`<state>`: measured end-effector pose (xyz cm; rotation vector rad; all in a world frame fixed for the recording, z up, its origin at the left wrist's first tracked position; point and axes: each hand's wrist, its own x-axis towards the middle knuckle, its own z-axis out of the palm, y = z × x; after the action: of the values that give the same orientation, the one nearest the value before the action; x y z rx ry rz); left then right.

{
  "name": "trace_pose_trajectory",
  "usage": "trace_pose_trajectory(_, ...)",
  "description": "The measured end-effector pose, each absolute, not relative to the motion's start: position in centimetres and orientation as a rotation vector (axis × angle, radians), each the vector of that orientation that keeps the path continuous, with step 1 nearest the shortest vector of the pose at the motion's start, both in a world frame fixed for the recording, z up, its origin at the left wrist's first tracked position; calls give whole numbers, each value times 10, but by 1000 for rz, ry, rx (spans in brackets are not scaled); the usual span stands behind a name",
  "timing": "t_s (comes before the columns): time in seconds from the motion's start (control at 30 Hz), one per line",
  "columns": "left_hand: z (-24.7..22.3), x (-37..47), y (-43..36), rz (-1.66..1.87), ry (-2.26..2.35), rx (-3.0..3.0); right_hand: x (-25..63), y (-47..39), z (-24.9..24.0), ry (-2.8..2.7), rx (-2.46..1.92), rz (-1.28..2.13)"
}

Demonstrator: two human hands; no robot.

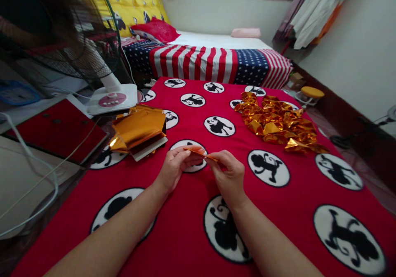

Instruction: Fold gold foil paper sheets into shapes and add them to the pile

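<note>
Between my hands, above the middle of the red blanket, is a narrow piece of gold foil paper, seen nearly edge-on. My left hand pinches its left end between thumb and fingers. At the right end, the fingers of my right hand are closed on the same piece. To the left lies a stack of flat gold foil sheets, with a pale sheet edge showing underneath. Toward the right rests a heap of folded gold foil pieces, apart from my hands.
The red blanket with monkey prints covers the surface before me. A fan stands at the left beside a red-topped cabinet with loose cables. Farther back is a bed with a striped cover; a yellow stool stands at the right.
</note>
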<state>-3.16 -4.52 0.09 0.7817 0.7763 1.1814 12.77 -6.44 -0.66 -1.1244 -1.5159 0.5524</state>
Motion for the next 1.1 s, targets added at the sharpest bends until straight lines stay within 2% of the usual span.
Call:
trace_pose_trajectory(0.33,8,-37,-42,1147,708,688,128,-66,-11,-1647,-1094,445)
trace_pose_trajectory(1.1,8,-37,-42,1163,704,693,124,-67,-7,-1650,-1076,555)
